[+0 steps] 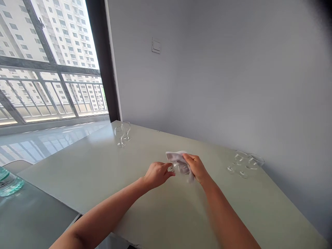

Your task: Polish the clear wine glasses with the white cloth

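My left hand (157, 174) pinches the stem end of a small stemmed glass (178, 168), which lies tilted on its side above the table. A pale cloth (178, 156) is draped about the bowl of that glass. My right hand (197, 167) is closed on the cloth and presses it against the bowl. Much of the glass is hidden behind the cloth and my fingers.
Two stemmed glasses (120, 135) stand at the table's far left corner. Two more glasses (241, 158) stand at the right, near the grey wall. A greenish clear glass vessel (9, 183) is at the left edge. The pale table (103, 166) meets the wall behind.
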The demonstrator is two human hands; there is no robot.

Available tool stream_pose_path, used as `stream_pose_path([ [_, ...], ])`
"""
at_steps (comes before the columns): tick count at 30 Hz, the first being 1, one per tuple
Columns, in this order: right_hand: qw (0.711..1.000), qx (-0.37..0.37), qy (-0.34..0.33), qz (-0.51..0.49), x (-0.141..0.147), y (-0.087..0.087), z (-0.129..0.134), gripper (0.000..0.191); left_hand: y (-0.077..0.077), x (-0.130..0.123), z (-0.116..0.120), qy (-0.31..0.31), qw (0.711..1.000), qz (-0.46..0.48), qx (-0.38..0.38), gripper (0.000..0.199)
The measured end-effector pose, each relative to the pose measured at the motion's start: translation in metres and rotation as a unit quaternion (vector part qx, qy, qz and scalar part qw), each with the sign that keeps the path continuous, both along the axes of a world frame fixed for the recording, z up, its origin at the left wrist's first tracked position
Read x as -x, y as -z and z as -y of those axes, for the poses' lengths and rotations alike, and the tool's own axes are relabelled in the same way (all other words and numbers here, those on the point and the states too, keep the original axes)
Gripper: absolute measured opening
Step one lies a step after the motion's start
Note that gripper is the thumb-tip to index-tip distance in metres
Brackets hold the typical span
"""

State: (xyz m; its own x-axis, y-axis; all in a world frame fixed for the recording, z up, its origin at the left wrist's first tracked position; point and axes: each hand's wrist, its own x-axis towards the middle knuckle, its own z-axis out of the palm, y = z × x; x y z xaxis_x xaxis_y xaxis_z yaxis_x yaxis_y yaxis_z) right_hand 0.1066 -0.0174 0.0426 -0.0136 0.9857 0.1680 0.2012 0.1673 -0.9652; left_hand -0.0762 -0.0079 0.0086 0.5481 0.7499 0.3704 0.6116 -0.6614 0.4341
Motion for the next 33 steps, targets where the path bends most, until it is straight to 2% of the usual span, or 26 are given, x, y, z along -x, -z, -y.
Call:
stream_pose_path([
  [2, 0.977, 0.080, 0.028, -0.198, -0.002, 0.008, -0.007, 0.033, 0.004, -0.005, 0.001, -0.028, 0.999, 0.022, 0.009, 0.037],
  [4, 0.926, 0.106, 0.072, -0.356, 0.007, 0.016, -0.010, 0.029, 0.008, -0.009, 0.001, -0.049, 0.997, 0.050, 0.023, 0.040],
  [6, 0.884, 0.104, 0.088, -0.447, 0.024, 0.024, -0.008, 0.024, 0.011, -0.011, 0.000, -0.063, 0.994, 0.083, 0.037, 0.035],
  [7, 0.875, 0.100, 0.078, -0.467, 0.033, 0.028, -0.005, 0.024, 0.011, -0.012, 0.000, -0.071, 0.992, 0.099, 0.041, 0.033],
  [9, 0.881, 0.086, 0.035, -0.463, 0.052, 0.035, 0.002, 0.026, 0.013, -0.012, -0.001, -0.086, 0.988, 0.120, 0.033, 0.034],
  [12, 0.909, 0.065, -0.024, -0.411, 0.069, 0.044, 0.013, 0.028, 0.014, -0.012, 0.001, -0.105, 0.988, 0.115, -0.009, 0.049],
  [16, 0.929, 0.071, -0.032, -0.362, 0.069, 0.050, 0.014, 0.031, 0.009, -0.014, 0.008, -0.120, 0.987, 0.103, -0.041, 0.052],
  [18, 0.933, 0.082, -0.025, -0.348, 0.062, 0.049, 0.012, 0.033, 0.005, -0.013, 0.008, -0.097, 0.986, 0.132, -0.001, 0.047],
  [19, 0.935, 0.091, -0.021, -0.342, 0.058, 0.047, 0.010, 0.033, 0.002, -0.011, 0.006, -0.071, 0.983, 0.163, 0.051, 0.045],
  [20, 0.936, 0.105, -0.023, -0.336, 0.054, 0.045, 0.009, 0.034, -0.001, -0.008, 0.003, -0.037, 0.970, 0.205, 0.127, 0.042],
  [21, 0.935, 0.122, -0.033, -0.330, 0.050, 0.043, 0.009, 0.035, -0.003, -0.005, 0.000, -0.004, 0.943, 0.252, 0.218, 0.041],
  [22, 0.934, 0.139, -0.052, -0.326, 0.048, 0.042, 0.010, 0.036, -0.005, -0.002, -0.004, 0.029, 0.900, 0.301, 0.313, 0.042],
  [24, 0.924, 0.171, -0.107, -0.324, 0.047, 0.039, 0.014, 0.038, -0.008, 0.004, -0.010, 0.084, 0.795, 0.387, 0.460, 0.047],
  [25, 0.917, 0.184, -0.137, -0.327, 0.047, 0.037, 0.016, 0.037, -0.008, 0.006, -0.012, 0.102, 0.750, 0.419, 0.501, 0.050],
  [26, 0.909, 0.196, -0.162, -0.331, 0.049, 0.036, 0.018, 0.037, -0.008, 0.007, -0.014, 0.115, 0.719, 0.441, 0.525, 0.053],
  [27, 0.902, 0.207, -0.180, -0.334, 0.050, 0.036, 0.020, 0.036, -0.008, 0.008, -0.015, 0.120, 0.700, 0.457, 0.535, 0.055],
  [28, 0.898, 0.217, -0.191, -0.332, 0.051, 0.035, 0.021, 0.036, -0.007, 0.007, -0.016, 0.116, 0.692, 0.468, 0.538, 0.056],
  [30, 0.900, 0.227, -0.201, -0.314, 0.052, 0.035, 0.020, 0.037, -0.006, 0.006, -0.016, 0.076, 0.700, 0.477, 0.526, 0.055],
  [33, 0.937, 0.198, -0.167, -0.235, 0.051, 0.039, 0.013, 0.038, -0.003, 0.003, -0.018, -0.021, 0.732, 0.474, 0.489, 0.053],
])
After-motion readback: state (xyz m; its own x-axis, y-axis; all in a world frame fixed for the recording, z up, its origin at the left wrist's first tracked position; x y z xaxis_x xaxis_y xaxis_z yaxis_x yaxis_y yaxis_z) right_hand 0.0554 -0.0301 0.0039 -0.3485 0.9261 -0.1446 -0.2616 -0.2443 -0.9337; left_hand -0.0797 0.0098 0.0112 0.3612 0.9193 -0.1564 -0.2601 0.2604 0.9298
